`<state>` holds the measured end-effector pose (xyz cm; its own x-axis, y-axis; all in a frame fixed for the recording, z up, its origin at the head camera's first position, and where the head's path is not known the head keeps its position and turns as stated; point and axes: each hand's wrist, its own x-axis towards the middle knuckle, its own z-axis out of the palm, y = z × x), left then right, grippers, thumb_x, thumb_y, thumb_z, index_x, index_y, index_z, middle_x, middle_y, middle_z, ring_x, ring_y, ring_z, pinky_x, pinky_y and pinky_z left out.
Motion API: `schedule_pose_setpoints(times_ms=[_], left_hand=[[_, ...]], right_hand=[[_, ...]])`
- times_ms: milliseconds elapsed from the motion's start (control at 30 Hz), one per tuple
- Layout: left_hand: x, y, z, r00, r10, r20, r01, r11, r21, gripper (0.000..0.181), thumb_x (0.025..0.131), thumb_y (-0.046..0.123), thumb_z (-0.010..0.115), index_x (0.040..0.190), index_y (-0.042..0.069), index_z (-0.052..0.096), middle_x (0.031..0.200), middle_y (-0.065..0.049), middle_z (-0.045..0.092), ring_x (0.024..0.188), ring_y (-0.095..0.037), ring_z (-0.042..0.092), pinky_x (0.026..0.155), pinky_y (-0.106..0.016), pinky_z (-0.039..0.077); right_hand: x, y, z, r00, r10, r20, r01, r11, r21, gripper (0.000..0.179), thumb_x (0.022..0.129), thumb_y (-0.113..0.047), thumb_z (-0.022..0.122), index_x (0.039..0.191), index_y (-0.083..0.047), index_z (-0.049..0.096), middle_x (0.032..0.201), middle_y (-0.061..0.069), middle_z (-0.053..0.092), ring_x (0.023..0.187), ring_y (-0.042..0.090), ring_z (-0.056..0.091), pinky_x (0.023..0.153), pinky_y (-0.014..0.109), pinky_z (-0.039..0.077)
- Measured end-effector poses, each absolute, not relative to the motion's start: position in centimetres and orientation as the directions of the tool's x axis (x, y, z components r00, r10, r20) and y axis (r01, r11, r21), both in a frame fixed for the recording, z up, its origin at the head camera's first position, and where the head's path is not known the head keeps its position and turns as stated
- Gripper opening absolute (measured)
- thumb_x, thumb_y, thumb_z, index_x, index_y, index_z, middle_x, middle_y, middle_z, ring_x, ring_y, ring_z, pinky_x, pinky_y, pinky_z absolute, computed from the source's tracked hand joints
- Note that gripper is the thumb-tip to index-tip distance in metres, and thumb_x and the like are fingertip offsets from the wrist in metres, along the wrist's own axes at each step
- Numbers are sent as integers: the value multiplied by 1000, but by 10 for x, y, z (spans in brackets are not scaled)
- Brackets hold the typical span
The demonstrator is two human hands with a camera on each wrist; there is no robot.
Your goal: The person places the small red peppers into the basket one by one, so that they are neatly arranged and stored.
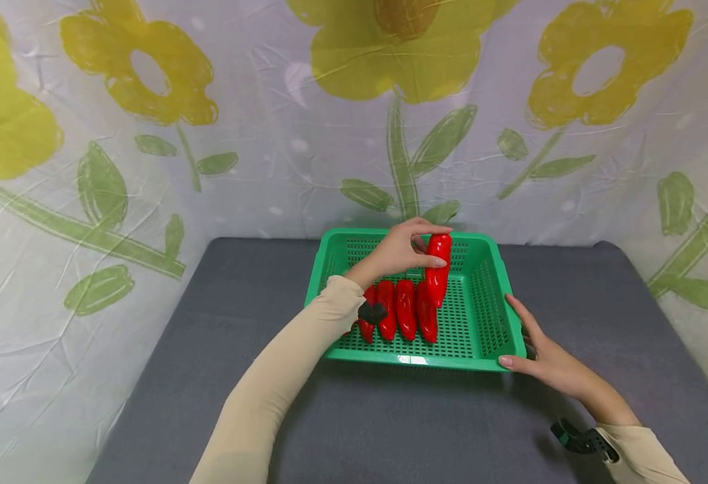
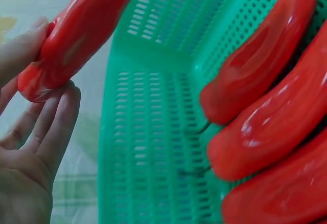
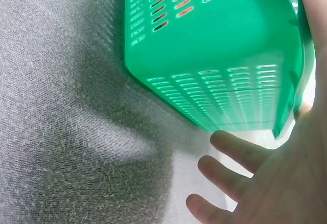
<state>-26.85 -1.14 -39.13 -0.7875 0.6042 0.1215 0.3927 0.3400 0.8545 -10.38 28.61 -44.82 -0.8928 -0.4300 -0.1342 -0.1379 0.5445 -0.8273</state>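
Observation:
My left hand (image 1: 397, 247) pinches a glossy red chili pepper (image 1: 440, 269) between thumb and fingers, over the back middle of a green plastic basket (image 1: 417, 361). The left wrist view shows that held pepper (image 2: 76, 40) with fingertips around its rounded end. Several more red chili peppers (image 1: 405, 309) lie side by side in the left half of the basket; my left forearm partly covers those farthest left. At the basket's right end, my right hand (image 1: 550, 363) holds the rim with thumb and index finger at the front corner. Its other fingers (image 3: 225, 175) extend beside the basket wall.
The basket stands on a table with a dark grey cloth (image 1: 390, 423). A white curtain (image 1: 257, 134) printed with yellow flowers hangs close behind the basket and along both sides.

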Motion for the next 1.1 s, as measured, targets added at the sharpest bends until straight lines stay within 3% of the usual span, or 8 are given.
schedule_pose_setpoints(times_ms=[167,600,833,1100], left_hand=[[-266,3,-403,-791,605,89,372,361,855,60,83,27,81,138,22,59,142,-3,52,87,-12,68,78,-23,57],[-259,26,-430,-785,619,-23,308,423,852,60,81,29,82,137,22,61,133,-2,60,87,-9,68,71,-23,57],[-258,27,-437,-776,631,-11,332,423,843,60,81,27,83,136,19,61,132,-2,64,83,-7,69,71,-23,57],[-258,27,-442,-766,642,-27,345,447,825,59,81,26,83,135,16,61,131,-4,63,80,-11,67,60,-24,55]], right_hand=[[-104,286,-448,-895,-426,-134,-139,551,-823,106,92,-20,67,156,-38,-15,160,32,4,134,64,31,86,62,49],[-105,285,-447,-898,-411,-159,-116,568,-815,104,93,-23,66,156,-40,-15,159,32,8,133,62,34,86,60,51],[-106,285,-451,-899,-410,-154,-120,567,-815,103,93,-23,66,156,-39,-15,160,33,6,133,64,33,87,61,50],[-106,285,-450,-899,-408,-157,-116,568,-815,104,93,-24,66,156,-39,-15,160,33,3,133,66,31,86,64,49]])
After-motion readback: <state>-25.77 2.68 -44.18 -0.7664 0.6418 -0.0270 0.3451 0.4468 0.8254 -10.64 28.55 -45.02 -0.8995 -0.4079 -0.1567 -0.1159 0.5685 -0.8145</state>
